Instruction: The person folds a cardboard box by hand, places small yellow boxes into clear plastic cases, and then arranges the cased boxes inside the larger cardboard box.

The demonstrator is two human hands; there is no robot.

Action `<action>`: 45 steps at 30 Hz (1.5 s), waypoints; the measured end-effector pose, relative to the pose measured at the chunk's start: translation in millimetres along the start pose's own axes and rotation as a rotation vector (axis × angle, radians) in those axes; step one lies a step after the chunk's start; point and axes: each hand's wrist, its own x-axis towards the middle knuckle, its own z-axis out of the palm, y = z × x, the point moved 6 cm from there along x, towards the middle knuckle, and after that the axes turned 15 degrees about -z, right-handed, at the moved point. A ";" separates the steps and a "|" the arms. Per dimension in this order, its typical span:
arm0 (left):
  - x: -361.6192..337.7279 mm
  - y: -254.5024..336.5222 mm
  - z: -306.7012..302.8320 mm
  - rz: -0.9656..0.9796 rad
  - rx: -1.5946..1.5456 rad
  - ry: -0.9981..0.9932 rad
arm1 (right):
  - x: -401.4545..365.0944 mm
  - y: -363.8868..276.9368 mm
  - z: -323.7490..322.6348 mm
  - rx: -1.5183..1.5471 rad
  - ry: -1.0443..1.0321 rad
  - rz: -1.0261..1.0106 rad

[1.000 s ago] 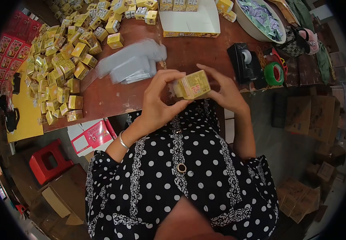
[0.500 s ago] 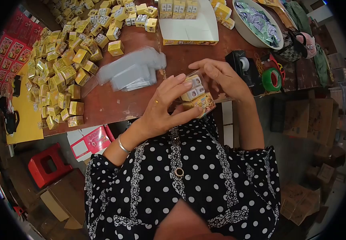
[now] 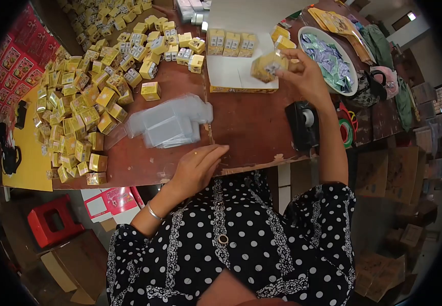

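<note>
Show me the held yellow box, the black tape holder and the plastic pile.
yellow box [image 3: 266,66], head view, front face.
black tape holder [image 3: 298,133], head view, its body.
plastic pile [image 3: 170,126], head view, its middle.

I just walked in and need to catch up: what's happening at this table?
A person in a polka-dot top works at a table. The right hand holds a small yellow box above an open white carton that has three such boxes lined up at its far end. The left hand lies open at the table's near edge, beside a stack of clear plastic sleeves. A heap of yellow boxes covers the table's left side.
</note>
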 end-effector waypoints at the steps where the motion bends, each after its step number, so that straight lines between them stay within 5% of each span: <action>1: -2.7 -4.6 3.5 -0.019 0.019 -0.028 | 13.8 15.7 -5.3 -0.079 0.036 0.021; 3: -5.2 -8.8 2.3 -0.015 0.026 -0.023 | 38.1 21.7 -16.2 -0.550 0.155 -0.170; 9: 0.0 -28.4 -9.7 -0.142 0.050 -0.021 | 69.4 35.8 -0.8 -0.770 0.153 -0.213; 16: 106.3 -5.2 36.8 0.184 0.300 0.001 | 80.8 35.8 8.4 -0.776 0.099 -0.175; 20: 175.0 -23.0 97.1 0.136 0.507 -0.015 | 80.1 31.5 2.7 -0.834 0.032 -0.184; 22: 206.9 -34.3 112.7 0.019 0.573 -0.249 | 79.1 22.5 -2.5 -0.826 0.000 -0.183; 26: 252.0 -46.1 103.5 0.030 0.667 -0.210 | 78.4 3.0 -19.2 -0.782 0.049 -0.204; 29: 281.2 -60.6 95.8 0.062 0.742 0.008 | 82.0 10.7 -25.4 -0.748 0.069 -0.232; 40: 282.2 -84.4 109.6 -0.015 0.929 -0.081 | 98.5 48.2 -13.0 -0.649 -0.001 -0.212; 45: 283.6 -84.9 108.6 -0.029 0.845 -0.086 | 107.4 64.7 -1.3 -0.887 -0.039 -0.352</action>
